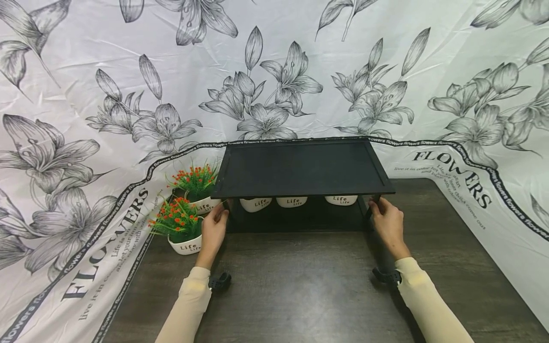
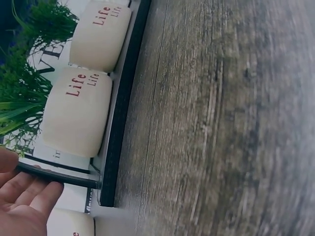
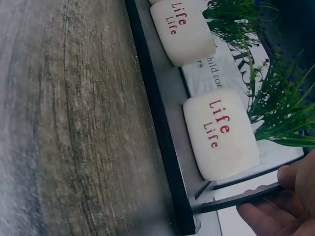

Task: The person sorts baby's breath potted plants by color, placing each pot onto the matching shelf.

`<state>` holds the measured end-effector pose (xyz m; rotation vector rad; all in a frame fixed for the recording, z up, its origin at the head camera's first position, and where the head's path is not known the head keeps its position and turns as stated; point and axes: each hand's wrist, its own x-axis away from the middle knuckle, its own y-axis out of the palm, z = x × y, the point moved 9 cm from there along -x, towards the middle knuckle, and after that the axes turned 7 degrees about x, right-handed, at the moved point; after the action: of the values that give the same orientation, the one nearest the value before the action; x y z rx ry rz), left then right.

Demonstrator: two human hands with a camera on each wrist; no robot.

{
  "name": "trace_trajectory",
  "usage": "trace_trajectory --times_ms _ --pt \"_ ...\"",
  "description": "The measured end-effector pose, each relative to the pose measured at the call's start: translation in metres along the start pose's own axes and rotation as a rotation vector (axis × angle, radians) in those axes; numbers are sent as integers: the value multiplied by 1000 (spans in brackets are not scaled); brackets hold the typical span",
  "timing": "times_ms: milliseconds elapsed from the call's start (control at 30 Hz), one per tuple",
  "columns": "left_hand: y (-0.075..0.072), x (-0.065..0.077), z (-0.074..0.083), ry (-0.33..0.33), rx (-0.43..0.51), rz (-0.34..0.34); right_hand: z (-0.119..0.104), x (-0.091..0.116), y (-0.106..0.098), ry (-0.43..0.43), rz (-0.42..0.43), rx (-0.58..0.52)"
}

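Note:
A black two-tier shelf (image 1: 300, 166) stands near the back of the table. My left hand (image 1: 213, 233) grips its left side post (image 2: 59, 176), thumb on one side and fingers on the other. At the opposite end, my right hand (image 1: 389, 221) pinches the right side post (image 3: 241, 197) the same way. On the lower tier sit three white pots, one at left (image 1: 256, 203), one beside it (image 1: 292, 202), one at right (image 1: 341, 199), printed "Life". Grassy green plants with small purple blooms (image 3: 280, 103) rise from them, hidden from above by the top tier.
Two white pots with orange flowers, a front one (image 1: 184, 245) and a rear one (image 1: 205, 206), stand left of the shelf, close to my left hand. Behind hangs a white cloth (image 1: 274, 95) with flower prints. Under my forearms lies the dark wood-grain table (image 1: 296, 286).

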<state>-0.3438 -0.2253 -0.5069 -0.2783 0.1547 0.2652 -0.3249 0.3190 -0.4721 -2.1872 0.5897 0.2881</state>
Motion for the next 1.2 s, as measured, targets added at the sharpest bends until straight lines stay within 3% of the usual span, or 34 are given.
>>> trace_trajectory --times_ms 200,467,733,933,1200 --pt "-1 5 -1 -22 -4 -32 0 2 0 -2 23 -1" --pt "-14 24 11 3 24 -98 1 2 2 -3 30 -11" --pt "-46 45 10 46 169 -63 0 1 1 -28 59 -23" --pt "-71 59 9 89 198 -50 1 1 1 -30 64 -17" --pt "-118 67 -3 69 188 110 3 -1 2 -26 61 -23"
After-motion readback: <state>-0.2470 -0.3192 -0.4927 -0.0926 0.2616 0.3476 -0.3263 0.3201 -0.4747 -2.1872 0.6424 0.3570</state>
